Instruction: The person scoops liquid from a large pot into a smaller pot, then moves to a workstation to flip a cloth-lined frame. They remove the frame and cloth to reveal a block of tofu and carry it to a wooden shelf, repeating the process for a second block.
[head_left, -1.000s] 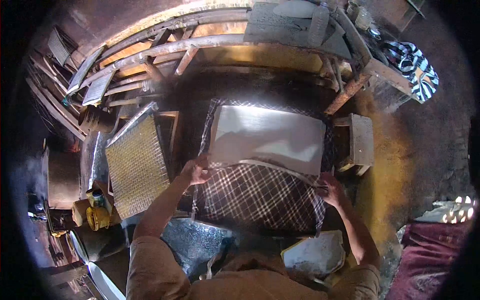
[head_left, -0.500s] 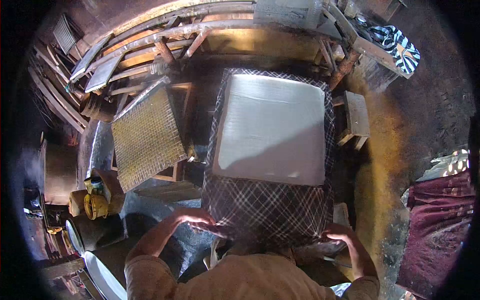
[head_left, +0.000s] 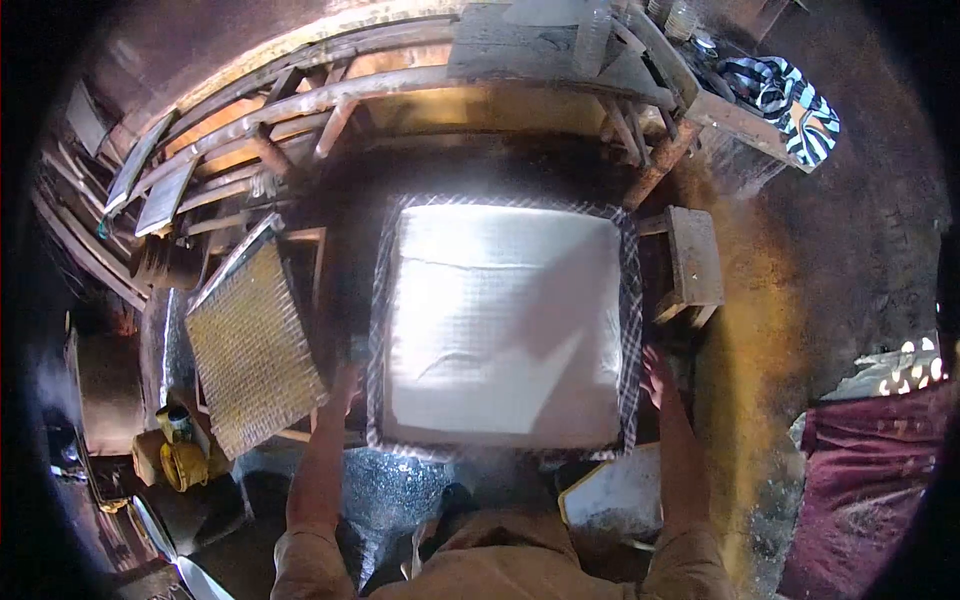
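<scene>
— What containers do we have around us?
— On our left sits a yellow mug (head_left: 186, 466), just beside a can (head_left: 174, 422); we can't make out what either holds. Below them we catch the pale rim of a tub (head_left: 202, 578), its inside hidden from us. Ahead, a clear bottle (head_left: 592, 42) stands on the bench (head_left: 510, 45); its contents are too blurred to tell.
— And the sheet (head_left: 505, 320)?
— It lies flat in front of us, between our hands, on the checked cloth (head_left: 630, 300).
— What differs from half a second ago?
— Then we saw a broad strip of cloth on our side of the sheet, with our hands at its near corners. Now only a narrow border shows there, and our hands are at the two sides.
— How are they?
— Our right hand (head_left: 656, 378) is open, fingers apart, just beside the cloth's right edge; we can't tell whether it touches. Our left hand (head_left: 350, 388) is near the left edge, too blurred for us to tell its grip.
— Textures?
— The sheet is whitish, roughly square and faintly creased. Left of it we see a yellowish, coarsely woven mat (head_left: 255, 350), tilted; right of it, a plain wooden stool (head_left: 692, 258).
</scene>
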